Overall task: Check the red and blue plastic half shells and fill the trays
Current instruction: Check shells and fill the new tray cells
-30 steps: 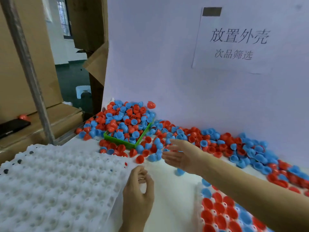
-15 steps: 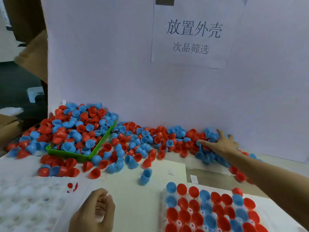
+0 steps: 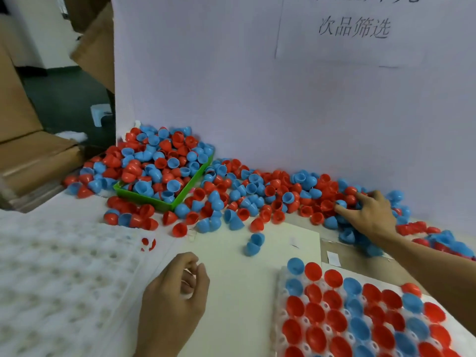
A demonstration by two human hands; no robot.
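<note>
Head view. The worktop carries a loose band of red and blue half shells along its far edge, against a white backboard bearing a printed paper sign. Toward the far left corner a green bin is heaped with more shells, some spilled around it. Two nested blue shells lie apart from the band, near the middle of the worktop.

At the near right corner a filled tray holds red and blue shells seated dome-up in rows. At the near left edge an empty white tray shows bare pockets; a small red fragment lies near its far right corner.

The right hand rests on the shell band near the far right edge, fingers spread and pressed into the shells; whether it grips one cannot be told. The left hand lies at the near edge between the two trays, fingers loosely curled, thumb near the fingertips, holding nothing visible.
</note>
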